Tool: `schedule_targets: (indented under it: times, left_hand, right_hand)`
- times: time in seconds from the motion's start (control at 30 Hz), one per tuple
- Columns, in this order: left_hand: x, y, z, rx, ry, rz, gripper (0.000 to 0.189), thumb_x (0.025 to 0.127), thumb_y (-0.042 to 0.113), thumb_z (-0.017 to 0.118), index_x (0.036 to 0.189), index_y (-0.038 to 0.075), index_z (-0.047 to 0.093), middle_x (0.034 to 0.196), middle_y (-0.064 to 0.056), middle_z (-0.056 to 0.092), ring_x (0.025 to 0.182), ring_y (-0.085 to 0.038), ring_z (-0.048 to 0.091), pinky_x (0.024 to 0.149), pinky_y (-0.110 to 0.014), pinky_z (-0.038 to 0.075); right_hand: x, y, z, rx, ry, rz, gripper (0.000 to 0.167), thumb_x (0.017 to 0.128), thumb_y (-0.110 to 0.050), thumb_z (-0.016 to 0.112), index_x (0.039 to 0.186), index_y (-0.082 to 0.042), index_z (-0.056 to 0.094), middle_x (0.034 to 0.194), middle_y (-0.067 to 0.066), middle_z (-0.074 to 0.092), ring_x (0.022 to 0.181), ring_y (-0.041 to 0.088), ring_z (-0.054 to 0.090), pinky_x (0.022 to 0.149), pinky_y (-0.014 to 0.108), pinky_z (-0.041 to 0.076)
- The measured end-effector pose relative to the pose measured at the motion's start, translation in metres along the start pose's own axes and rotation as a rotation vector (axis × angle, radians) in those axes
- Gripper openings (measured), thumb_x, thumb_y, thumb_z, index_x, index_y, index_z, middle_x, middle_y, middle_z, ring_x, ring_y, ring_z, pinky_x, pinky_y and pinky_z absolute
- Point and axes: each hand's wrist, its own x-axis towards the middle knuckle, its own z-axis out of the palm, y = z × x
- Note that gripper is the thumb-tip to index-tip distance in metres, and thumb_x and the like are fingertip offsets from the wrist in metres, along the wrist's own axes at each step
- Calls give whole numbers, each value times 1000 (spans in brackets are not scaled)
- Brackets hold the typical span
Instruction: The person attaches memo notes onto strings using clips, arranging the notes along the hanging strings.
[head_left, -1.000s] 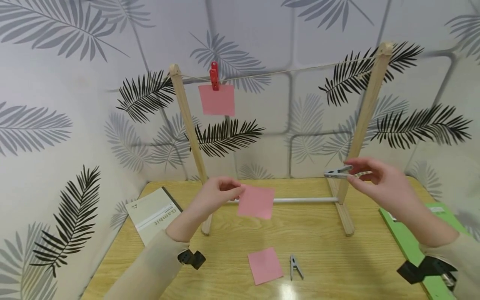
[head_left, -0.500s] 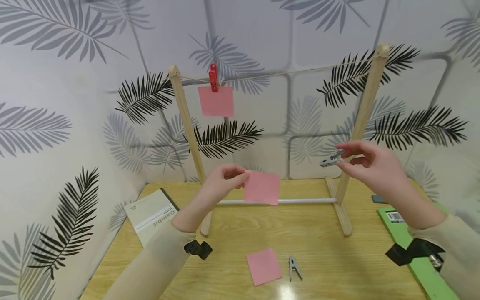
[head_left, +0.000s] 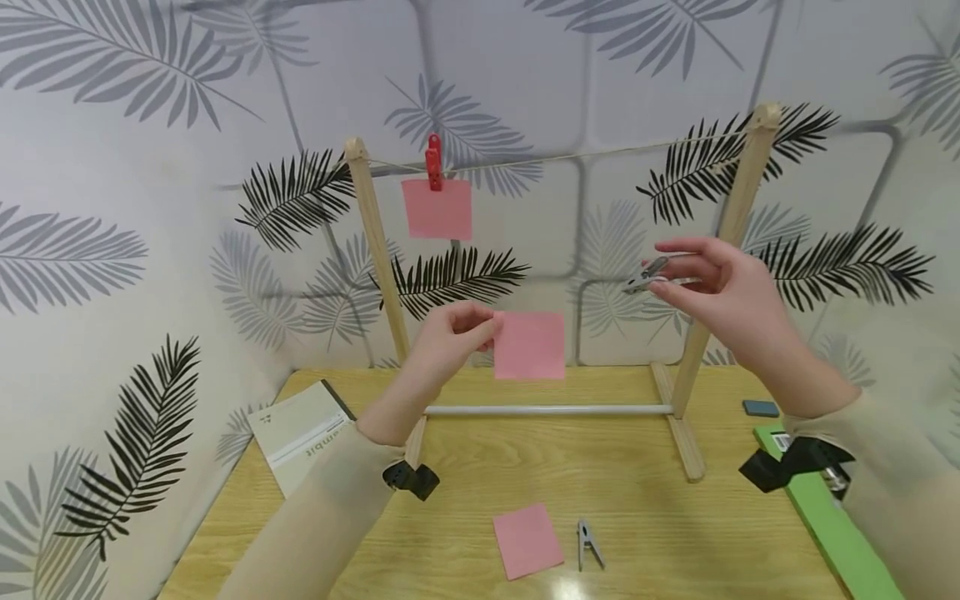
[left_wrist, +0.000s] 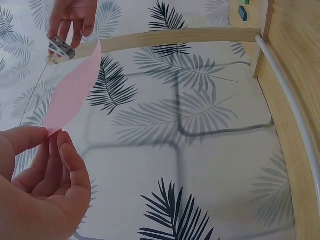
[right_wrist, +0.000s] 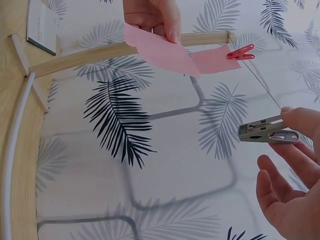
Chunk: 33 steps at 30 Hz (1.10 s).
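Observation:
My left hand (head_left: 453, 337) pinches a square pink paper (head_left: 529, 346) by its upper left corner, in the air below the string (head_left: 570, 156). In the left wrist view that paper (left_wrist: 75, 92) bends into a curve above the thumb and fingertips. On the right, my right hand (head_left: 723, 283) grips a grey clothespin (right_wrist: 268, 130) between thumb and fingers, its nose pointing left toward the paper. A red clothespin (head_left: 433, 162) holds another pink paper (head_left: 438, 210) on the string near the left post.
Two wooden posts (head_left: 378, 250) carry the string, joined low down by a white rod (head_left: 547, 410). On the table (head_left: 450, 492) lie a pink paper (head_left: 528, 542), a grey clothespin (head_left: 588, 546), a notebook (head_left: 300, 433) at left, a green item (head_left: 832, 517) and a small blue block (head_left: 761, 408) at right.
Both hands have risen toward the string. The left hand's paper has moved up and slightly right, now hanging squarer; the right hand's clothespin has moved up and left.

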Motion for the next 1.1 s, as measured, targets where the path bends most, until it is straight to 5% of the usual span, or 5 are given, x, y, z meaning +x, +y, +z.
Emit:
schedule_targets:
  times: [0.87, 1.1]
  left_hand:
    - [37, 50, 10, -3, 73, 96, 29, 96, 27, 67, 118, 8, 71, 105, -8, 71, 93, -18, 66, 89, -34, 56]
    - [46, 59, 11, -32, 120, 115, 27, 96, 25, 67, 116, 8, 72, 102, -7, 70, 97, -23, 66, 84, -32, 57]
  right_hand:
    - [63, -73, -2, 247, 86, -101, 38, 89, -19, 73, 125, -10, 65, 99, -11, 72, 90, 6, 65, 69, 11, 49]
    - [79, -88, 1, 216, 81, -137, 37, 93, -21, 69, 129, -11, 63, 106, -7, 70, 85, 8, 63, 80, 15, 50]
